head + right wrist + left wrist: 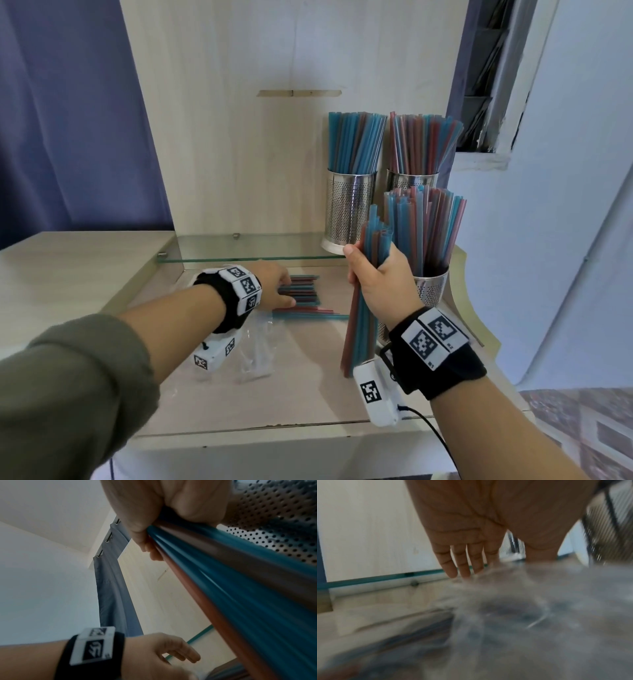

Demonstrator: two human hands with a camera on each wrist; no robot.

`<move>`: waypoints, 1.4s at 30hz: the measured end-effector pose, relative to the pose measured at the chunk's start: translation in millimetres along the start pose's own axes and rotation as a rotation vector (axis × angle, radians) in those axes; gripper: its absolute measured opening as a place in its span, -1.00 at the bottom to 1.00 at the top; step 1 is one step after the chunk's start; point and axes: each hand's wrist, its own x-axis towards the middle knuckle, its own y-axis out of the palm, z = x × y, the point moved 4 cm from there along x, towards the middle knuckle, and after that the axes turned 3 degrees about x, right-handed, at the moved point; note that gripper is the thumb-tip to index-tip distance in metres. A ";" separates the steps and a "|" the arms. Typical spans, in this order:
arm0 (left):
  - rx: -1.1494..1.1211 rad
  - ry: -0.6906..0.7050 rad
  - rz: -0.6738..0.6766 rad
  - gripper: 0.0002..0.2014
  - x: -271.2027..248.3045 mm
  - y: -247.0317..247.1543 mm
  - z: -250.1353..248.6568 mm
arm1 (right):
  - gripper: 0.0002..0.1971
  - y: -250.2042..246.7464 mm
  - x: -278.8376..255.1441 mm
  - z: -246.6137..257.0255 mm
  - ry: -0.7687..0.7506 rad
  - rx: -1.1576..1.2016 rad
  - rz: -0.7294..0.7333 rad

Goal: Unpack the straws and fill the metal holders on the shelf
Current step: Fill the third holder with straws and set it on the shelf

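Observation:
My right hand [376, 274] grips an upright bundle of blue and red straws [363, 308], held just left of the front perforated metal holder [431, 291], which is full of straws. In the right wrist view the fingers [149, 547] curl round the bundle [240, 588]. My left hand [277, 287] reaches with straight fingers onto a pile of loose straws [305, 298] lying flat on the wooden shelf [274, 394]. Two more metal holders [347, 212] [411, 178], both packed with straws, stand on the glass shelf [246, 246]. The left wrist view is blurred, showing straight fingers [462, 561].
Crumpled clear plastic wrapping [255, 353] lies on the wooden shelf under my left wrist. A wooden back panel [239, 137] rises behind the glass shelf. A blue curtain [68, 120] hangs at the left and a white wall [565, 240] at the right.

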 end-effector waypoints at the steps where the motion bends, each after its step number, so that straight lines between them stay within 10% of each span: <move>1: 0.046 -0.008 0.011 -0.38 5.4 8.1 1.3 | -0.83 -0.2 0.1 -1.0 0.001 -0.003 0.004; 18: 0.271 -0.025 -0.014 -0.49 17.3 45.3 -5.6 | -0.72 -7.5 1.8 -3.5 0.000 0.079 -0.006; 29: -0.501 0.120 -0.128 -0.49 -7.9 -22.4 13.7 | -0.85 -11.3 -2.5 2.5 0.003 0.124 -0.038; 38: -1.030 0.234 -0.657 -0.72 -42.2 -75.1 20.6 | -0.76 -12.9 -1.6 -0.5 0.013 0.059 -0.040; 42: -1.290 0.313 -0.633 -0.79 -58.6 -99.4 8.6 | -0.77 -13.2 -0.9 -2.3 0.010 0.050 -0.039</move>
